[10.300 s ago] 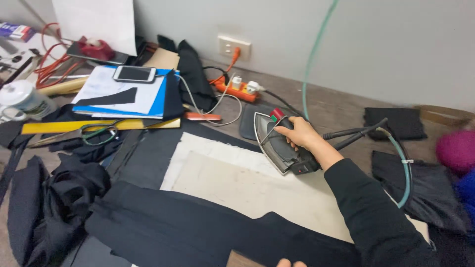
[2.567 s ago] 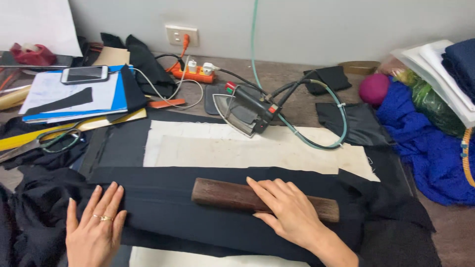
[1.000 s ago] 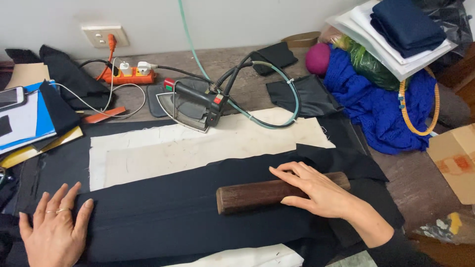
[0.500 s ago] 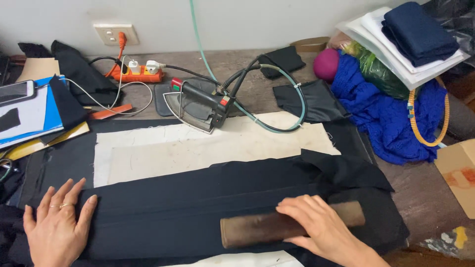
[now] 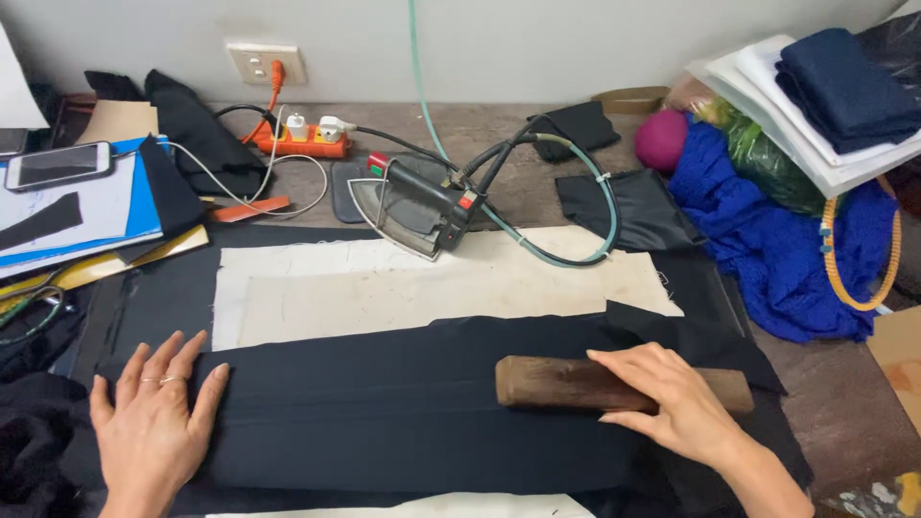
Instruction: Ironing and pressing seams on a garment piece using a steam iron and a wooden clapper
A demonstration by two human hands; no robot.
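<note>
hands: left [image 5: 153, 417] flat on dark fabric [image 5: 403, 403] | right [image 5: 672, 403] pressing wooden block [image 5: 556, 384], slid right

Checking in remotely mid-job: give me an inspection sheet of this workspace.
Surface: wooden table, cream pressing cloth spread on it.
Job's things: dark fabric strip laid flat; wooden block on it.
Clutter: iron, phone on papers, blue knit, folded fabric stack.
Hands: left hand flat on the strip; right hand pressing the block.
Cables: green hose, orange power strip.
Surroundings: wall socket.
</note>
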